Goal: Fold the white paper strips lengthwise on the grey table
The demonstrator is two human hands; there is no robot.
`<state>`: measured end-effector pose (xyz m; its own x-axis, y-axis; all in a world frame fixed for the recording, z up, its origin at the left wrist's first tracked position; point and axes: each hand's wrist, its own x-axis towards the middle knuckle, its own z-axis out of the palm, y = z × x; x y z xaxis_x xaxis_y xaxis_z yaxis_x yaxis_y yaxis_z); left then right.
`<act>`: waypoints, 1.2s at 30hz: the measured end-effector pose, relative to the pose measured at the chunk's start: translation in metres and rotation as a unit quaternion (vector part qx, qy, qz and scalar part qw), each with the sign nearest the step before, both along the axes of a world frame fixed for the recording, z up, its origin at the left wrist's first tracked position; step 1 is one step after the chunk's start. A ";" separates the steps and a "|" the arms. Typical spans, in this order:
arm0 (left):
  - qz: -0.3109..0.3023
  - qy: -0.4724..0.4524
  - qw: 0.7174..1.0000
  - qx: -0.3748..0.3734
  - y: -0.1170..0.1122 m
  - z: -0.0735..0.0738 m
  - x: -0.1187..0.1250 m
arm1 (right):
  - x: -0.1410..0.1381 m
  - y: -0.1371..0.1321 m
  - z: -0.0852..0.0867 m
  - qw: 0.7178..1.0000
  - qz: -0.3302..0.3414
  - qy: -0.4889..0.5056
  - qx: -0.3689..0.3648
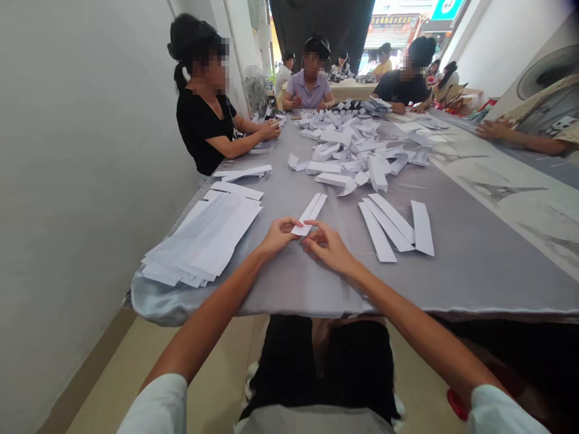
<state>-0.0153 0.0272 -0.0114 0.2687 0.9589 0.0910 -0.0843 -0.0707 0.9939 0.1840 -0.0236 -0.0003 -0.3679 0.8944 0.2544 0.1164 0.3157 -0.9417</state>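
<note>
The left hand (278, 236) is closed in a pinch, its fingertips (296, 223) on the lower end of a folded white paper strip (310, 214). The strip is angled up and away across the grey satin tablecloth (452, 265), its far end raised towards the middle of the table. The right hand (325, 246) is half curled just beside it, with its fingers (313, 226) at the strip's lower edge; whether they grip the paper or only touch it, I cannot tell.

Just right of the hands lie 4 long white paper strips (389, 226), fanned out flat and close together. To the left, near the table edge, is a loose stack of white paper sheets (203, 238), with a few more strips (242, 173) beyond it. Farther up the table, a large heap of folded paper pieces (348, 147) fills the centre.

3 co-workers sit along the far part of the table: 1 in a black top (203, 123) on the left, 1 in a lilac polo shirt (310, 87) at the end, and 1 in a dark top (402, 87) on the right. Another person's forearm (520, 137) rests at the right edge, in front of an electric fan (547, 72)
</note>
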 end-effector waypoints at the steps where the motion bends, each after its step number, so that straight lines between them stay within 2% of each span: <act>1: 0.003 -0.007 1.000 -0.004 0.001 -0.002 -0.002 | 0.003 0.008 0.002 0.999 0.017 -0.022 0.023; 4: 0.003 -0.033 0.999 -0.018 0.003 -0.006 -0.005 | 0.007 0.030 0.002 0.996 0.039 -0.053 0.054; 7: 0.005 -0.045 0.999 -0.015 0.003 -0.008 -0.004 | 0.007 0.040 -0.006 0.998 -0.001 -0.041 0.044; 11: 0.008 -0.033 0.999 0.013 0.001 -0.010 -0.003 | 0.005 0.035 -0.014 0.998 -0.048 -0.007 0.037; 22: 0.002 -0.028 0.999 0.019 -0.001 -0.009 -0.005 | 0.001 0.029 -0.014 0.997 -0.072 0.029 0.023; 30: 0.039 -0.038 0.999 -0.004 -0.002 -0.010 -0.002 | 0.006 0.028 -0.013 0.997 -0.067 0.025 0.026; 36: 0.034 -0.030 0.999 -0.007 -0.002 -0.007 -0.002 | 0.006 0.028 -0.014 0.998 -0.062 0.027 0.019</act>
